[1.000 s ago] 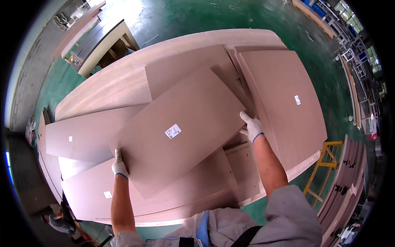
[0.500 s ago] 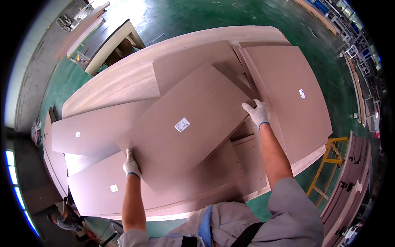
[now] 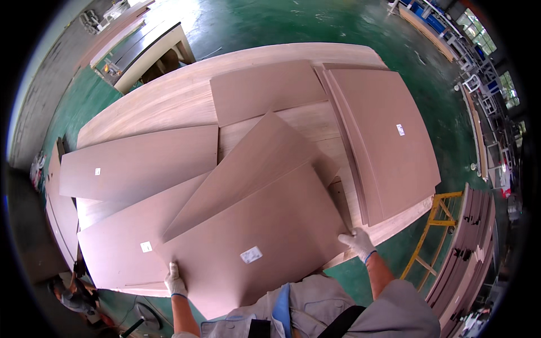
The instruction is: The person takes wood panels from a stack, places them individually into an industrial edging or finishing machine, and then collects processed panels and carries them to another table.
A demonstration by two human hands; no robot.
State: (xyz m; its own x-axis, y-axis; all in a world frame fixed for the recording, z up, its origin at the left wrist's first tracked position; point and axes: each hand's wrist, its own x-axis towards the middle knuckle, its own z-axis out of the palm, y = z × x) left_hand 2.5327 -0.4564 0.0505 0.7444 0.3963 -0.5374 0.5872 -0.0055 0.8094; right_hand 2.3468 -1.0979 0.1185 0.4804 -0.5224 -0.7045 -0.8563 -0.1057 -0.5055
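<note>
Between my gloved hands is a large flat brown panel (image 3: 265, 225) with a white label, drawn close against my front. My left hand (image 3: 176, 280) grips its left edge, thumb on top and the fingers underneath hidden. At the right edge my right hand (image 3: 359, 243) pinches the panel the same way. Just beyond it another brown panel (image 3: 248, 155) lies at a slant, partly covered. Under these, to the left, rests a labelled panel (image 3: 121, 248), and farther left lies one more labelled panel (image 3: 141, 158).
A pale wooden board surface (image 3: 169, 93) bears the panels. On its right is a stack of brown panels (image 3: 389, 135). A yellow metal frame (image 3: 431, 236) stands beside more stacked boards (image 3: 465, 265). Another person (image 3: 76, 296) is at lower left.
Both hands have pulled the labelled panel toward me, down in the picture. The slanted panel beneath it and more of the pale board surface are now uncovered.
</note>
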